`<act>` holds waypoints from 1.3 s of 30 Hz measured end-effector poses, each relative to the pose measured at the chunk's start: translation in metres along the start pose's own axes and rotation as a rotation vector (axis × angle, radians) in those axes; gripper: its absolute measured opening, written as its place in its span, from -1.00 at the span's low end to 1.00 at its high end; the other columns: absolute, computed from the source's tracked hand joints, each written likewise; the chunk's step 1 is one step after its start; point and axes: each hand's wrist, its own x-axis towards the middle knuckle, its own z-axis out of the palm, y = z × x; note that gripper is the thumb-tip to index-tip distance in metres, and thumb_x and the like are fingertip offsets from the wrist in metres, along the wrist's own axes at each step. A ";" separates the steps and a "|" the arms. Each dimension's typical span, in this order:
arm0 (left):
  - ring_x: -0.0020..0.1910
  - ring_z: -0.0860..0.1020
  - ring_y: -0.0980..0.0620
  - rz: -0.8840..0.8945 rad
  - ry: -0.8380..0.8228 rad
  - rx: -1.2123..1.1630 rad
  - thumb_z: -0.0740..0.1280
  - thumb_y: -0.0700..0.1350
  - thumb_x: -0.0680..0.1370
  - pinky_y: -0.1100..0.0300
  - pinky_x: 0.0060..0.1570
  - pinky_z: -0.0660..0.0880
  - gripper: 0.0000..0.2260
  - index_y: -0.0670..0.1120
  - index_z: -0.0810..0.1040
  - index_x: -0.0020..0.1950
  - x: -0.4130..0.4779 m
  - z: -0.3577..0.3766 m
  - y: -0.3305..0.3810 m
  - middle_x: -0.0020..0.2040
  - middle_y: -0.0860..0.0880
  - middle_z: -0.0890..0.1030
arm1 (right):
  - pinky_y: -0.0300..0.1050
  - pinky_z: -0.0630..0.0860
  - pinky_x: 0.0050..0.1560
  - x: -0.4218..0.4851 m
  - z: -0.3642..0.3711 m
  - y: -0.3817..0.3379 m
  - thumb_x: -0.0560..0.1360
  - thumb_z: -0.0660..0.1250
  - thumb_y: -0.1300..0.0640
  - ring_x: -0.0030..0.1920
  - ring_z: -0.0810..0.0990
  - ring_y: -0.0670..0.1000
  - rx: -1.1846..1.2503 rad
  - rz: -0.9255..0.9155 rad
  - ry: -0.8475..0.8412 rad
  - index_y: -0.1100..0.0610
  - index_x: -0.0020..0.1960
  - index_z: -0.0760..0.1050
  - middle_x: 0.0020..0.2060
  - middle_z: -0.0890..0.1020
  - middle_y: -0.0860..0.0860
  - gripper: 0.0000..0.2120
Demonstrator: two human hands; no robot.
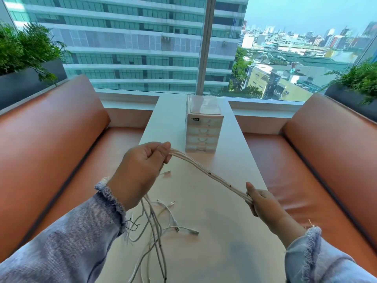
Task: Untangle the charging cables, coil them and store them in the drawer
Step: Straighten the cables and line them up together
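Left hand (140, 170), right hand (263, 203) hold seemingly three cables (208, 173).

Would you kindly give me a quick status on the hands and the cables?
Left hand and right hand grip cable bundle stretched between them. Loose cables tangled on table. Drawer unit drawers all shut.

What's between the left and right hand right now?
In the head view, a bundle of white charging cables stretches from the left hand to the right hand, above the table.
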 end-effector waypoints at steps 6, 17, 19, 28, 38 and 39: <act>-0.58 0.16 0.12 0.001 -0.038 0.033 0.22 0.16 0.45 0.31 -0.58 0.12 -0.68 0.02 0.48 -0.42 -0.001 0.002 0.001 -0.59 0.09 0.25 | -0.12 0.25 -0.33 0.004 0.006 0.013 0.61 0.11 -0.12 -0.49 0.29 0.02 -0.129 0.008 0.016 0.11 -0.47 0.30 -0.63 0.32 -0.09 -0.47; -0.52 0.19 0.07 0.016 -0.251 0.104 0.21 0.16 0.47 0.30 -0.53 0.17 -0.68 0.01 0.50 -0.38 -0.003 0.008 0.005 -0.54 0.09 0.27 | 0.05 0.45 0.07 -0.020 0.023 -0.050 0.53 -0.05 -0.34 -0.17 0.65 0.18 0.037 0.080 -0.515 0.18 -0.21 0.59 -0.22 0.67 0.22 -0.31; -0.52 0.21 0.06 0.034 -0.274 0.134 0.22 0.21 0.46 0.29 -0.52 0.17 -0.66 0.03 0.51 -0.38 -0.003 0.011 0.004 -0.55 0.09 0.27 | 0.05 0.42 0.14 -0.019 0.030 -0.071 0.53 -0.08 -0.36 -0.01 0.64 0.16 -0.042 0.002 -0.507 0.14 -0.14 0.64 -0.11 0.71 0.11 -0.28; -0.53 0.20 0.07 0.065 -0.265 0.157 0.21 0.25 0.40 0.28 -0.53 0.16 -0.67 0.04 0.51 -0.39 -0.002 0.009 0.007 -0.57 0.08 0.25 | -0.08 0.43 0.00 -0.038 0.049 -0.147 0.54 0.27 -0.02 -0.07 0.50 0.00 -0.017 -0.383 -0.040 0.05 -0.24 0.50 -0.15 0.54 -0.03 -0.77; -0.54 0.21 0.09 0.082 -0.264 0.162 0.20 0.23 0.43 0.27 -0.51 0.17 -0.65 0.01 0.50 -0.36 -0.001 0.010 0.008 -0.58 0.07 0.28 | -0.10 0.37 0.24 -0.051 0.037 -0.168 0.63 0.08 -0.08 0.17 0.52 -0.13 -0.002 -0.492 -0.194 0.01 -0.10 0.62 0.07 0.63 -0.11 -0.62; -0.54 0.22 0.10 0.090 -0.266 0.170 0.20 0.20 0.46 0.28 -0.50 0.17 -0.67 0.00 0.50 -0.36 -0.001 0.011 0.008 -0.58 0.07 0.29 | -0.07 0.44 0.16 -0.055 0.039 -0.171 0.63 0.05 -0.09 0.03 0.61 -0.08 0.069 -0.488 -0.318 0.06 -0.10 0.62 -0.06 0.67 -0.04 -0.57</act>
